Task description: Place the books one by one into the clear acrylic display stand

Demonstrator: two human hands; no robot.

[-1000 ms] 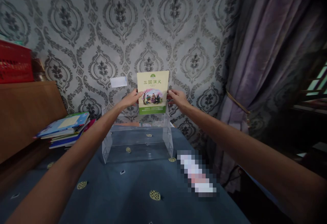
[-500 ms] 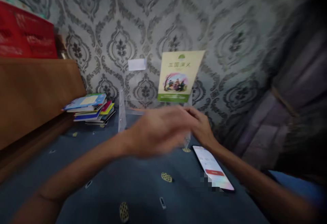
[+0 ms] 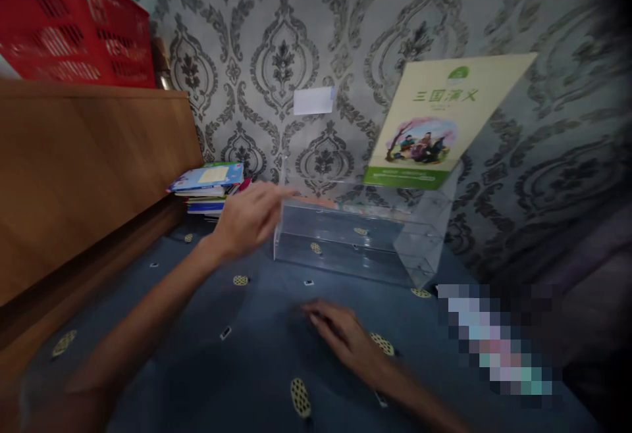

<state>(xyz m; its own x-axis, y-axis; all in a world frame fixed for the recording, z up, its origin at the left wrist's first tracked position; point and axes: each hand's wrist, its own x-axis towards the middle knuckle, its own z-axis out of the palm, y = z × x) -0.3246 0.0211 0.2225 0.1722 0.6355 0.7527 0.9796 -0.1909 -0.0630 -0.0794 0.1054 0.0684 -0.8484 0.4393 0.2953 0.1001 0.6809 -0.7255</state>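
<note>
- At the far left, a red basket (image 3: 118,31) with slotted sides sits on top of a brown wooden cabinet (image 3: 89,170).
- Just right of the cabinet, a stack of books (image 3: 207,179) lies flat on the dark blue tablecloth (image 3: 197,367), a light blue cover on top and the edges below unevenly lined up.
- The left hand (image 3: 249,219) is in front of the right part of that stack, close to the rack's left end; its index finger is stretched out toward the rack, the other fingers are loosely bent, and nothing shows in its grasp. Whether the fingertip touches the clear panel, I cannot tell.
- Behind, a white slip (image 3: 314,101) shows against the grey patterned wallpaper (image 3: 284,31).
- The right hand (image 3: 345,337) is low over the tablecloth, in front of the rack, its fingers loosely curved, with a gap between thumb and forefinger and nothing seen between them.
- The clear rack (image 3: 419,255) stands on the tablecloth, near the wall.
- The cream and green book (image 3: 424,117) stands at the rack's upper right end, cover facing out, apart from both hands.
- Right of the rack lies a pixelated object (image 3: 494,344), its details hidden.
- A dim purple curtain (image 3: 567,255) hangs at the far right.
</note>
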